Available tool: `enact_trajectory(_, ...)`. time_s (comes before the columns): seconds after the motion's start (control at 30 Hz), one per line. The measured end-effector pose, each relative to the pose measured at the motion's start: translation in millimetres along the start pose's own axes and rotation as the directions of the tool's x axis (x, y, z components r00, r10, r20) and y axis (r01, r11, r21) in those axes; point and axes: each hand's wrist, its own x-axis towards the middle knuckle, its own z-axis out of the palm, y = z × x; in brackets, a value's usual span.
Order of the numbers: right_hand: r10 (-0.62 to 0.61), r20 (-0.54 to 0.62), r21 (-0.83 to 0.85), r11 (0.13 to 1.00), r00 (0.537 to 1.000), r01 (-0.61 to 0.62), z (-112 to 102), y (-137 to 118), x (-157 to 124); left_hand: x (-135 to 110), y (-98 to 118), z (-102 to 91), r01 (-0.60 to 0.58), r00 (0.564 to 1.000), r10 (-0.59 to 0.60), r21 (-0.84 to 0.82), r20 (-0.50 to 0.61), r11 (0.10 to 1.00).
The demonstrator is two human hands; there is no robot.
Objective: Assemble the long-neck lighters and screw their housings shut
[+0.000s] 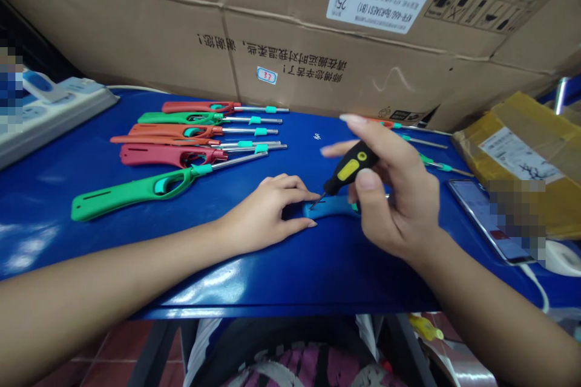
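Note:
A blue long-necked lighter (333, 207) lies flat on the blue table (218, 272) in front of me. My left hand (276, 211) pinches its handle end between thumb and fingers. In my right hand (393, 193) is a black and yellow screwdriver (348, 168), held at a slant. Its thin tip meets the blue lighter near the handle end; whether it sits in a hole or slot I cannot tell. My right hand hides the lighter's front part.
To the left lie several red, orange and green lighters (131, 196), and more (429, 140) are partly hidden at the right. A big cardboard box (281, 24) walls off the back. A phone (481, 217), a taped parcel (476, 121) and a power strip (59, 112) flank the space.

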Motion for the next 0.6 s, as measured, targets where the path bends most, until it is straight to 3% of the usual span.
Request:
enact_trajectory(0.13, 0.023, 0.040, 0.123, 0.992, 0.999, -0.027, 2.2, 0.3, -0.8, -1.1, -0.6, 0.4, -0.001, 1.000, 0.001, 0.008, -0.005, 1.000)
enact_trajectory(0.3, -0.040, -0.082, -0.063, 0.997, 0.996, 0.035, -2.3, 1.2, 2.8, -1.9, -1.4, 0.7, -0.017, 1.000, 0.017, 0.037, -0.020, 0.999)
enact_trajectory(0.37, -0.039, -0.082, -0.083, 0.996, 0.996, 0.032, -4.5, 0.3, 3.8, -1.7, -1.5, 0.2, -0.017, 1.000, 0.017, 0.024, -0.015, 1.000)
enact_trajectory(0.5, 0.066, 0.064, 0.065, 0.995, 0.996, -0.070, -6.1, -2.0, 2.4, -1.2, -0.6, -1.0, 0.000, 1.000, 0.000, -0.010, 0.007, 1.000)
enact_trajectory(0.6, 0.014, 0.021, 0.143, 0.990, 1.000, -0.017, -4.3, -2.8, 2.2, -1.0, 0.2, -0.7, 0.001, 1.000, -0.001, -0.012, 0.006, 1.000)
